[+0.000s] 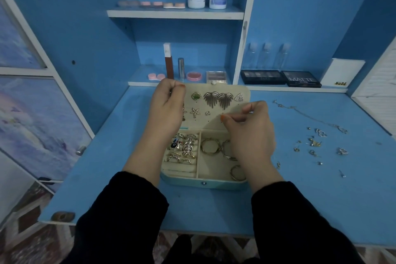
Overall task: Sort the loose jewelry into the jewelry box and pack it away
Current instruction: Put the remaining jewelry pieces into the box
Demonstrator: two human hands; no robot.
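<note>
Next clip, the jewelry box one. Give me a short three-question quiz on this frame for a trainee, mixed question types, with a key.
1. True or false: the jewelry box lies open on the blue desk, with earrings pinned to its raised lid panel.
2. Where is the loose jewelry that is not yet sorted?
A. left of the box
B. right of the box
C. on the upper shelf
3. Fill in: the rings sit in the box's ____ compartment, the hoops in the other.

Key
1. True. The left hand is at the panel's left edge and the right hand pinches something small at its lower right.
2. B
3. left
</note>
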